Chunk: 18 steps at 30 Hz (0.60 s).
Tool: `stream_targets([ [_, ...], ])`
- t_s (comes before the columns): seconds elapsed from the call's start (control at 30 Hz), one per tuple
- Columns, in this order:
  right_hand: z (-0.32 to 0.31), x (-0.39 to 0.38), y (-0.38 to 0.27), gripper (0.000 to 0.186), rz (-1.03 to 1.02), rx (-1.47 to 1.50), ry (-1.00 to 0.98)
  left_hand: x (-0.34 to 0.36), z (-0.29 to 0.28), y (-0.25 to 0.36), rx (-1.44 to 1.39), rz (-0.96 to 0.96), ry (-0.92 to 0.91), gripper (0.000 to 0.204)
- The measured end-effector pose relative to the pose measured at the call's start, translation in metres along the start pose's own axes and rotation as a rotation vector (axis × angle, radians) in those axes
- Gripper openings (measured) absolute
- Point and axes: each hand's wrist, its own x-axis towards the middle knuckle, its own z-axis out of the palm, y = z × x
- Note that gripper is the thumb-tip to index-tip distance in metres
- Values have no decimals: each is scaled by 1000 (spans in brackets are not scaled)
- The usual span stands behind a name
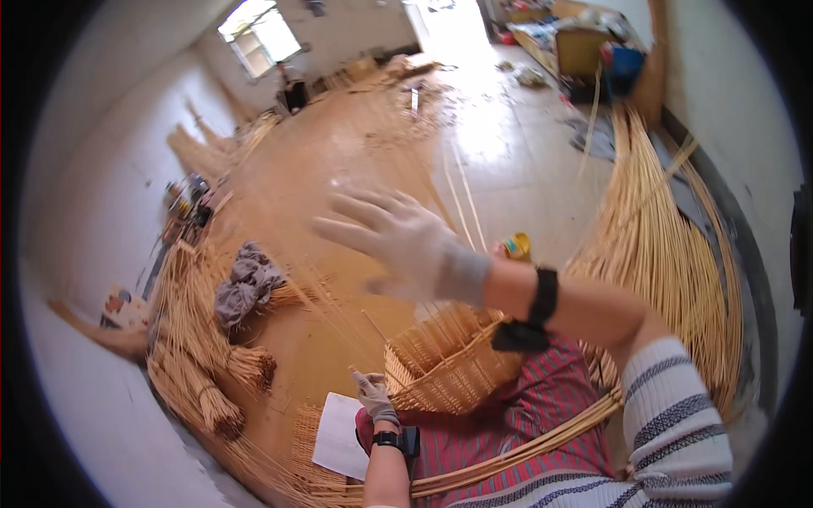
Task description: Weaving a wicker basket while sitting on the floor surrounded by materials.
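A half-woven wicker basket rests on my lap, with thin upright stakes rising from its far side. My left hand, in a pale glove, is at the basket's left end; one digit points up while the others close against the weave, partly hidden. My right hand, also gloved, is raised above and beyond the basket with its fingers spread and slightly blurred. I make out nothing in it. Long stakes stretch away past this hand. Under my right forearm, the basket's far right part is covered.
A big bundle of long canes leans at the right. Shorter bundles and a grey cloth lie at the left. A white sheet is beside my left forearm. A yellow tin stands beyond my right wrist.
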Motion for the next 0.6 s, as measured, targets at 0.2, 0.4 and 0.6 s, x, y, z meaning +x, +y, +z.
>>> stream_targets([
  [0.2,-84,-49,133,83,82,-519,-488,-8,-11,5,-89,-19,-26,64],
  [0.4,-357,-177,195,81,836,-1336,-554,-12,4,22,-45,-44,2,64],
  [0.6,-530,-301,181,58,483,-1436,532,-22,10,22,-50,-57,-13,65],
])
